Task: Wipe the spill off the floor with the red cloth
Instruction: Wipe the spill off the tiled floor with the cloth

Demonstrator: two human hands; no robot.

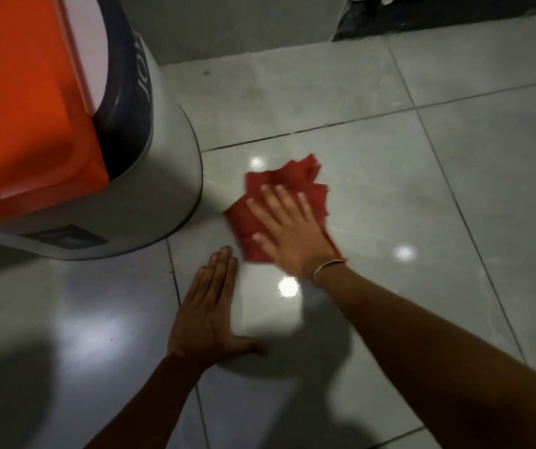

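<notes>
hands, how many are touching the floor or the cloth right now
2. The left hand lies flat on the bare tile floor, near the white bin. The right hand presses flat, fingers spread, on the red cloth, just ahead of the left.

White letters "JO" run along the dark band of the white round container; further letters blur; the blue label near its base cannot be read.

Both forearms are bare, with no sleeves in view. The right hand has a thin pale bracelet at its wrist. The left hand wears nothing.
</notes>
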